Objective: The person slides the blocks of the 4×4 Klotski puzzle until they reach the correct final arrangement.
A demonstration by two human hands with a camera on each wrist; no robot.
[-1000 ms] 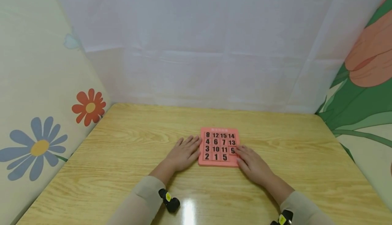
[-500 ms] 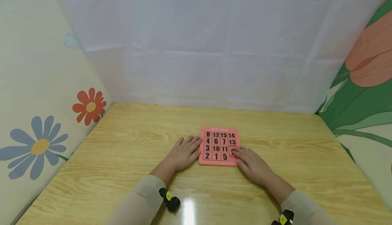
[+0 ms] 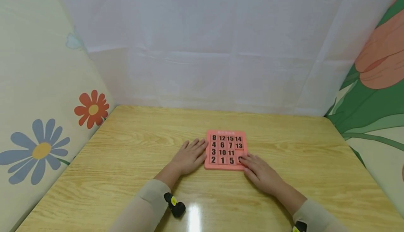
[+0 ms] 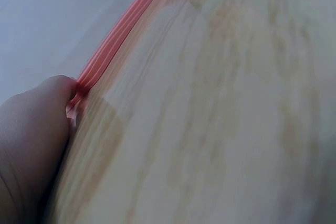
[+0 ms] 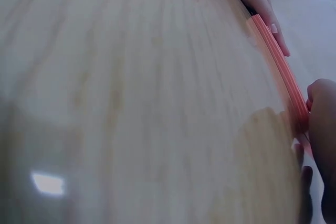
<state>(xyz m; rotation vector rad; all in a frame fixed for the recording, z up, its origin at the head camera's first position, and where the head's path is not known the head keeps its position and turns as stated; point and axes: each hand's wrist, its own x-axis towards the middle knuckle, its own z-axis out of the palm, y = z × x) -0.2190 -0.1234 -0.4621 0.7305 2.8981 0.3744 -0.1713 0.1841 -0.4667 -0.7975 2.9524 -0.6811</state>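
Note:
A pink sliding number puzzle [image 3: 221, 167] lies flat on the table, its tiles printed with black numbers. My left hand [image 3: 187, 157] rests palm down along its left edge, fingers extended, the fingertips at the frame. From the right, my right hand [image 3: 262, 174] reaches over the frame and presses its fingertips on the 9 tile [image 3: 239, 159] in the bottom right corner, partly covering it. A bare slot shows just above that tile, under the 13. In the left wrist view the thumb side of my left hand [image 4: 34, 129] meets the puzzle's side [image 4: 118, 32].
The wood-grain table [image 3: 142, 130] runs back to a white cloth [image 3: 221, 49]. Flower-printed panels [image 3: 41, 84] flank it on both sides. A black wrist camera [image 3: 175, 205] sits at the left cuff.
My right hand has drawn slightly toward me and slid the 9 tile from the third row down to the bottom row. The left hand has stayed in place.

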